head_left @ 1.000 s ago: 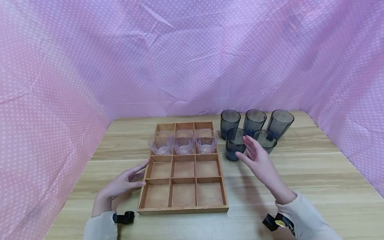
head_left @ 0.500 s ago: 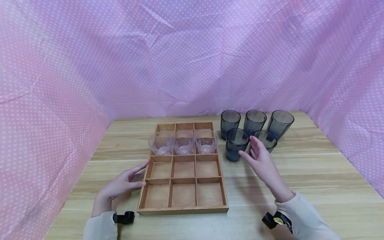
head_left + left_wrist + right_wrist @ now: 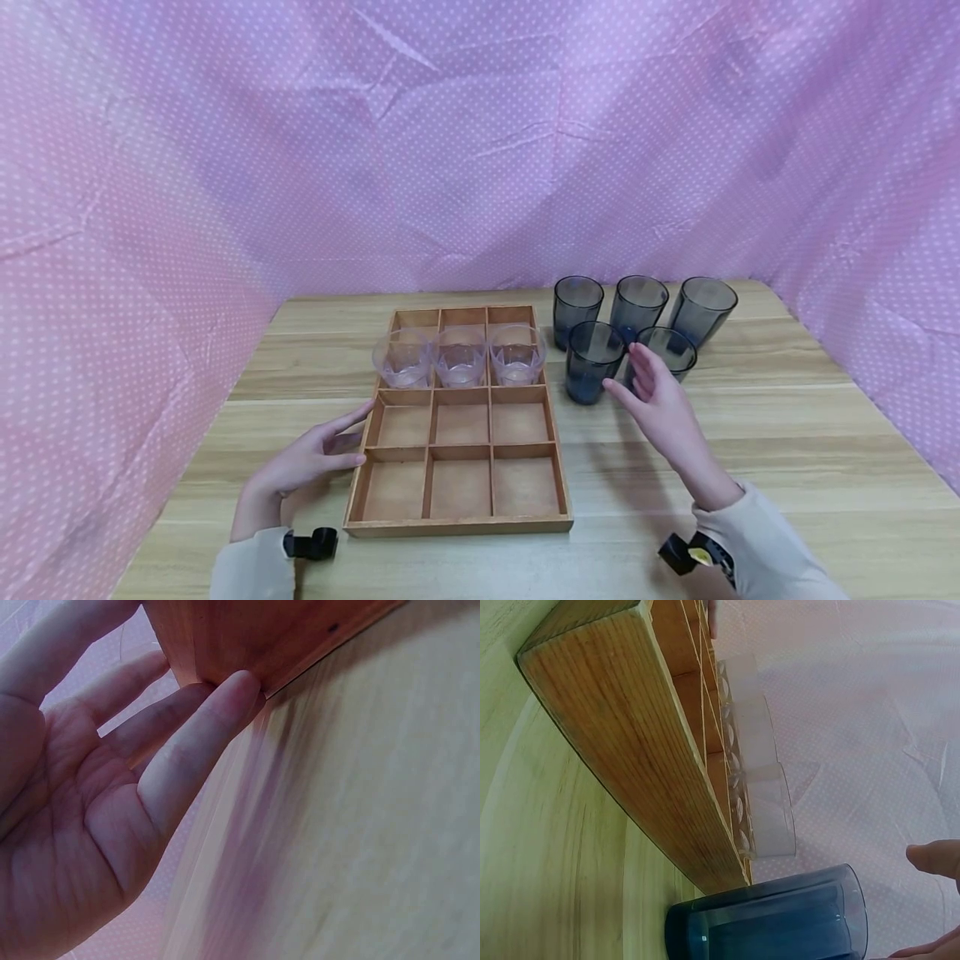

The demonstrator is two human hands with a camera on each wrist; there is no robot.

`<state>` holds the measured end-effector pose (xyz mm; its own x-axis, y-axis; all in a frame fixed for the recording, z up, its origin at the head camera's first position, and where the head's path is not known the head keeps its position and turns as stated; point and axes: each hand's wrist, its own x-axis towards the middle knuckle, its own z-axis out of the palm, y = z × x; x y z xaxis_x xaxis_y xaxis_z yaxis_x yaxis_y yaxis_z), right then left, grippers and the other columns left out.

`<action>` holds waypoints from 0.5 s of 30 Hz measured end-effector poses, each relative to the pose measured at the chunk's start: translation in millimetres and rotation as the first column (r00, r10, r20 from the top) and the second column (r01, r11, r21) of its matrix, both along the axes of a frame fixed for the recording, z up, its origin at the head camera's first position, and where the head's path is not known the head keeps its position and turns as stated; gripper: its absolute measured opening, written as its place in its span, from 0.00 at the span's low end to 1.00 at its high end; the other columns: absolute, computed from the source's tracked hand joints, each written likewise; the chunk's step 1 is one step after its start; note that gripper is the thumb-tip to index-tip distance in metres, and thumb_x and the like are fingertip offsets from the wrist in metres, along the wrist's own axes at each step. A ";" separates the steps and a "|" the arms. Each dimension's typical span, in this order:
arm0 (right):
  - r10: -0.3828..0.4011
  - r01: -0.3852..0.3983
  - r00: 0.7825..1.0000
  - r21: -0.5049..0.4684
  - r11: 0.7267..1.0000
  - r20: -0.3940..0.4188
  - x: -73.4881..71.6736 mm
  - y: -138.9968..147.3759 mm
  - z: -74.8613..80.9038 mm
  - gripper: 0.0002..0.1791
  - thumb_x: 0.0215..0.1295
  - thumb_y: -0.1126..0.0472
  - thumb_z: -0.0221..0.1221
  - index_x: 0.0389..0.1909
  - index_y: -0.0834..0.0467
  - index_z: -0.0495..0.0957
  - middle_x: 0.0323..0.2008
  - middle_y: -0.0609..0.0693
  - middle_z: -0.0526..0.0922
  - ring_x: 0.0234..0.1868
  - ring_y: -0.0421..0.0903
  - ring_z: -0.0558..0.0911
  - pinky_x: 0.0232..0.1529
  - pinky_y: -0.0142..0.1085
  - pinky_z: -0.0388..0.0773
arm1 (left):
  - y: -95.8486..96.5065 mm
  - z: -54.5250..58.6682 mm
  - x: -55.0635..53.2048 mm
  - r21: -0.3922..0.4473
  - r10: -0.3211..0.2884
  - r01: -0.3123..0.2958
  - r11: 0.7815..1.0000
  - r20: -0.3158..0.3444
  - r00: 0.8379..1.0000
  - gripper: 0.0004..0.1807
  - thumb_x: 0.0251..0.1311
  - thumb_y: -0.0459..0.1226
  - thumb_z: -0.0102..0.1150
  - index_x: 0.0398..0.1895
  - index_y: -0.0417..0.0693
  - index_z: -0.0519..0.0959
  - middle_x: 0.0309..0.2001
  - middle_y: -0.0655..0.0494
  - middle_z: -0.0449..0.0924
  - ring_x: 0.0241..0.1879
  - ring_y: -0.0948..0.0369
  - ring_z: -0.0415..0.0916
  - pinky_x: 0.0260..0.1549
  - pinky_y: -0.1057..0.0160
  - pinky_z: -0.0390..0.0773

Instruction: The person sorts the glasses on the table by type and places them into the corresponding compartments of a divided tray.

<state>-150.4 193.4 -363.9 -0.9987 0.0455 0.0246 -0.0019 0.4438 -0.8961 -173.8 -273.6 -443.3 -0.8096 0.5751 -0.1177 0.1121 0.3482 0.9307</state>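
My left hand rests against the left side of a wooden compartment tray, its fingertips touching the tray wall. Three clear cups stand side by side in the tray's far row. Smoky grey-blue glasses, several of them, stand to the right of the tray. Beside the near-left glass hovers my right hand, thumb and fingers spread, partly covering the near-right glass. In the right wrist view a gap shows between the thumb and the near glass.
Behind the near pair, three more glasses stand in a row by the table's back edge. A pink dotted cloth hangs behind and around the wooden table.
My right hand has drawn slightly to the right and toward me, off the near-left glass, uncovering its rim. My left hand stays at the tray, and the glasses and cups have not moved.
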 end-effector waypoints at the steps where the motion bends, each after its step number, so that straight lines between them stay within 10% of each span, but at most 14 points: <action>1: 0.000 0.000 1.000 0.000 1.000 -0.001 0.5 0.5 -0.1 0.44 0.68 0.60 0.58 0.74 0.70 0.43 0.74 0.68 0.50 0.75 0.62 0.54 0.73 0.52 0.56 | 0.0 0.0 0.0 0.001 0.000 0.000 1.000 0.000 1.000 0.45 0.64 0.35 0.58 0.77 0.44 0.44 0.77 0.37 0.35 0.71 0.31 0.49 0.63 0.51 0.68; 15: -0.019 0.018 1.000 0.074 0.997 0.013 4.5 6.1 -4.3 0.43 0.68 0.58 0.59 0.73 0.70 0.46 0.74 0.69 0.52 0.74 0.64 0.56 0.72 0.52 0.58 | 0.7 0.5 0.4 -0.007 0.005 -0.005 1.000 -0.005 1.000 0.44 0.64 0.35 0.58 0.77 0.44 0.44 0.77 0.37 0.35 0.71 0.31 0.49 0.63 0.50 0.68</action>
<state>-145.9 199.5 -368.3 -0.9979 0.0623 0.0146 0.0192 0.5087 -0.8607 -173.4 -272.9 -442.7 -0.8133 0.5699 -0.1177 0.1150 0.3555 0.9276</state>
